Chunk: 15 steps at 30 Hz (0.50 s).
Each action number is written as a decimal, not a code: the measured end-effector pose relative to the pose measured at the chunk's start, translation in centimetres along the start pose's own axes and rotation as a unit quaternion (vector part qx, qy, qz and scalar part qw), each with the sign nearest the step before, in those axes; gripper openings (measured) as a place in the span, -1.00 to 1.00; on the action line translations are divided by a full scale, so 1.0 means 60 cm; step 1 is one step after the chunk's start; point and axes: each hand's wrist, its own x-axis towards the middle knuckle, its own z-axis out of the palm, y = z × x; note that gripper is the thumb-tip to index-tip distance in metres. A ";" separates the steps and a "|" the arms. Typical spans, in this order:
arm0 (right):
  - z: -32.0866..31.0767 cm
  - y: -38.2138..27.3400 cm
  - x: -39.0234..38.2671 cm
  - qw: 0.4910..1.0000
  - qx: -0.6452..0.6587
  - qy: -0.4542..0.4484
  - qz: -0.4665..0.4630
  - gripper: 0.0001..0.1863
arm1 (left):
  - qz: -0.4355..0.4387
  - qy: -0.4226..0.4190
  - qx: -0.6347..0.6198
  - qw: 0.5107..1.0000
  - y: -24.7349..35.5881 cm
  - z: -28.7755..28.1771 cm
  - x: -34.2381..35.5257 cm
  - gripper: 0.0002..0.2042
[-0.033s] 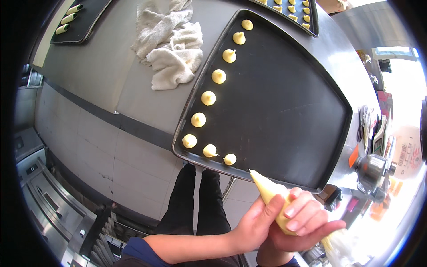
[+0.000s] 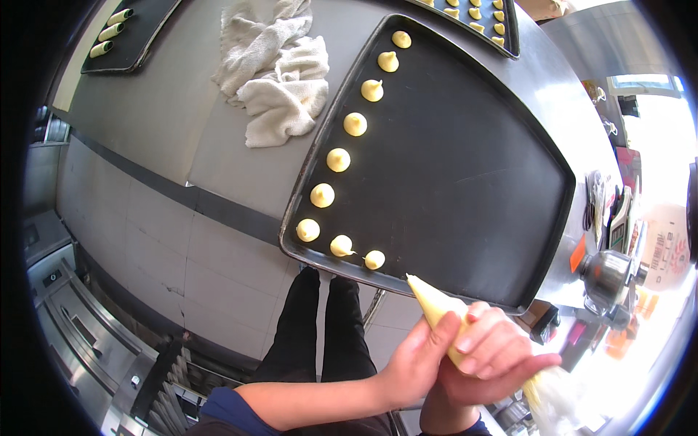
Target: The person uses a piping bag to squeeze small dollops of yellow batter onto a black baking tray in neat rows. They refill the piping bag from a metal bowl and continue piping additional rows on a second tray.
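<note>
A black baking tray [image 2: 465, 167] lies on a steel table [image 2: 167, 123]. Several small yellow dough mounds [image 2: 338, 160] run along its left edge, and three more sit along the near edge. I hold a cream-filled piping bag [image 2: 436, 305] in both hands. My left hand [image 2: 411, 367] cups it from the left. My right hand [image 2: 498, 356] wraps its fingers over it from the right. The bag's tip hovers over the tray's near rim, just right of the last mound [image 2: 374, 259].
A crumpled white towel [image 2: 276, 73] lies left of the tray. A dark tray with rolled pastries [image 2: 120, 33] is at the far left, and another tray of mounds [image 2: 472, 13] at the top. A metal container [image 2: 607, 272] stands at the right. My black-trousered legs [image 2: 320, 327] are below.
</note>
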 end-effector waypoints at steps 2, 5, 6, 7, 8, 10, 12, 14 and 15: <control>-0.018 0.031 0.007 0.999 0.016 -0.026 0.027 -0.19 | -0.025 0.066 -0.008 0.997 -0.014 -0.012 0.022 -0.54; -0.033 0.076 0.001 0.999 -0.046 -0.006 0.008 -0.23 | -0.039 0.096 -0.075 0.992 -0.029 -0.039 0.045 -0.55; -0.037 0.085 -0.002 0.999 -0.034 -0.006 0.022 -0.24 | -0.046 0.099 -0.061 0.992 -0.033 -0.045 0.047 -0.54; -0.040 0.091 -0.003 0.999 -0.050 -0.003 0.020 -0.24 | -0.047 0.093 -0.068 0.992 -0.035 -0.052 0.051 -0.54; -0.042 0.095 -0.005 0.998 -0.056 -0.001 0.023 -0.24 | -0.049 0.087 -0.091 0.991 -0.037 -0.056 0.053 -0.53; -0.044 0.097 -0.008 0.997 -0.065 0.004 0.029 -0.24 | -0.055 0.097 -0.083 0.990 -0.040 -0.061 0.055 -0.52; -0.045 0.096 -0.008 0.997 -0.067 0.016 0.046 -0.24 | -0.060 0.104 -0.087 0.989 -0.042 -0.063 0.057 -0.51; -0.046 0.097 -0.007 0.997 -0.072 0.009 0.032 -0.24 | -0.057 0.097 -0.107 0.988 -0.044 -0.062 0.058 -0.51; -0.046 0.098 -0.006 0.997 -0.071 0.010 0.035 -0.24 | -0.063 0.110 -0.088 0.988 -0.045 -0.062 0.059 -0.51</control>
